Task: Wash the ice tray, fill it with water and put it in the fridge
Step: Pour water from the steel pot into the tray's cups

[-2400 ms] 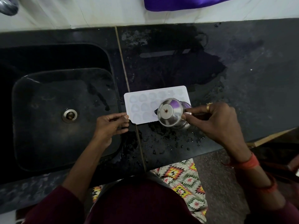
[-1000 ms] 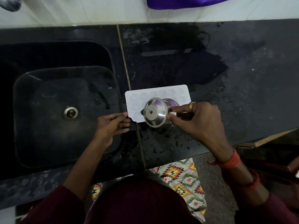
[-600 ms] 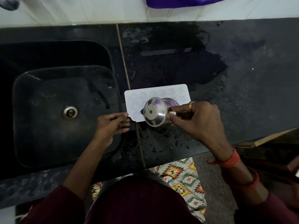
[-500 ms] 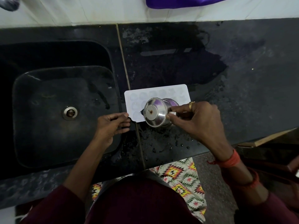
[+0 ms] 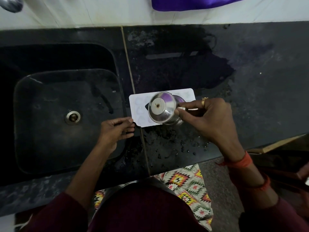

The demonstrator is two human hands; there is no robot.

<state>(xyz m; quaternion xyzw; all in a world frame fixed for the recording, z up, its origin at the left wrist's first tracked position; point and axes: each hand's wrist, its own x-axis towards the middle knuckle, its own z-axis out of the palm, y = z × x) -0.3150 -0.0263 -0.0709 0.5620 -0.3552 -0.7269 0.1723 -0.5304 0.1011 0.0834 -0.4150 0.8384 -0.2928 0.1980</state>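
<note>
- Head camera view looks down on the person's dark red sleeves and two bare hands at the front edge of a black counter (image 5: 250, 64), where water drops lie on the stone.
- Nearest, the left hand (image 5: 115, 131) is closed lightly in a pinch; its fingertips (image 5: 129, 121) touch the front left corner of the ice tray (image 5: 138, 104) and steady it.
- A little further, the right hand (image 5: 209, 118) grips a small steel cup (image 5: 163, 108); the cup is tipped on its side over the tray, with its base facing the camera, so its mouth and any stream of water are hidden.
- The ice tray is white, thin and flat; it lies on the counter just right of the sink (image 5: 66, 114), and its left end reaches to the seam beside the sink.
- Judgement on handling: the tray looks like light plastic and probably flexes a little. Once filled it will be heavier and it will spill easily, and the wet rim and wet counter may be slippery.
- The best hold is probably with both hands at the two short ends, thumbs on the rim, with the tray kept level during the carry.
- Whether the cells are already full cannot be told, because they are pale and partly covered by the cup.
- Farthest, a white wall and a purple cloth (image 5: 192, 3) stand behind the counter.
</note>
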